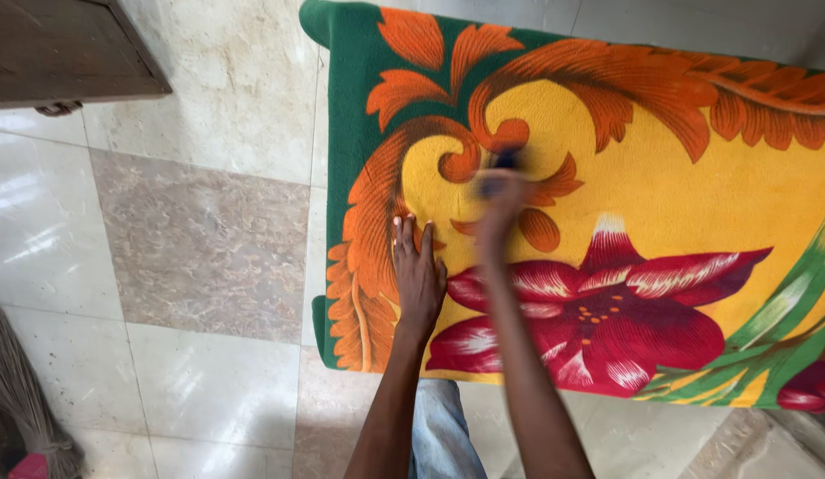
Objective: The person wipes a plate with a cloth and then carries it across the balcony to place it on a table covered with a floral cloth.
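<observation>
A thick blanket [660,195], yellow with orange scrolls, a green border and a large red flower, lies spread flat and fills the upper right of the view. The left hand [418,275] rests palm down on it near the left border, fingers [403,235] extended and holding nothing. The right hand [499,197] is blurred, closed around a small dark object [505,161] on the blanket; its kind cannot be told. Polished floor tiles [199,248] surround. A broom [22,408] lies lower left, dark wooden furniture [62,49] upper left.

Open blanket [696,195] surface beyond both hands
</observation>
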